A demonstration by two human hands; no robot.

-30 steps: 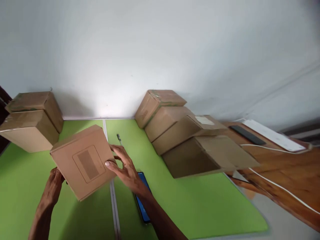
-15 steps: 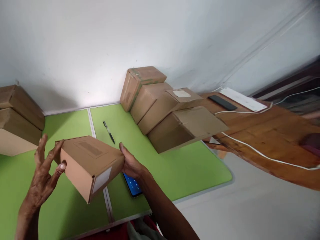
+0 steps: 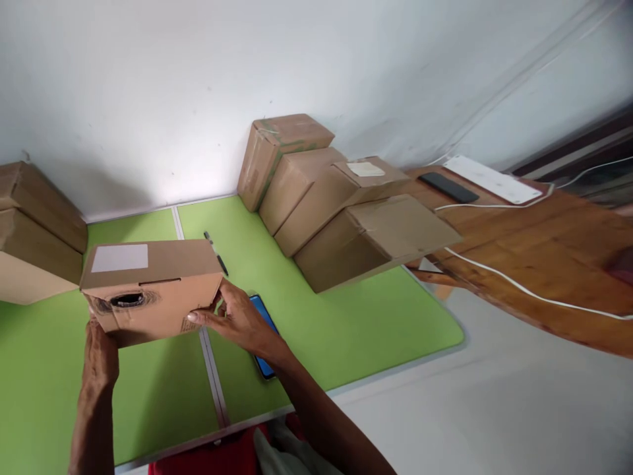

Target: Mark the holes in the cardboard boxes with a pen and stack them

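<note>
I hold a small cardboard box (image 3: 148,290) above the green table (image 3: 346,323), between both hands. A white label is on its top face and a dark oval mark on the side facing me. My left hand (image 3: 99,353) grips its lower left corner. My right hand (image 3: 237,320) clasps its lower right corner, thumb on the near face. A blue-screened phone (image 3: 262,330) lies on the table partly under my right wrist. A black pen (image 3: 217,254) lies just beyond the box.
A leaning row of several cardboard boxes (image 3: 341,198) runs along the wall at right. Two stacked boxes (image 3: 30,231) sit at far left. A wooden bench (image 3: 544,264) with a white cable, a dark phone and a white strip stands to the right.
I have turned the box over in my hands: the label now faces up and the side with the dark oval faces me. My left hand went from open beside it to gripping it.
</note>
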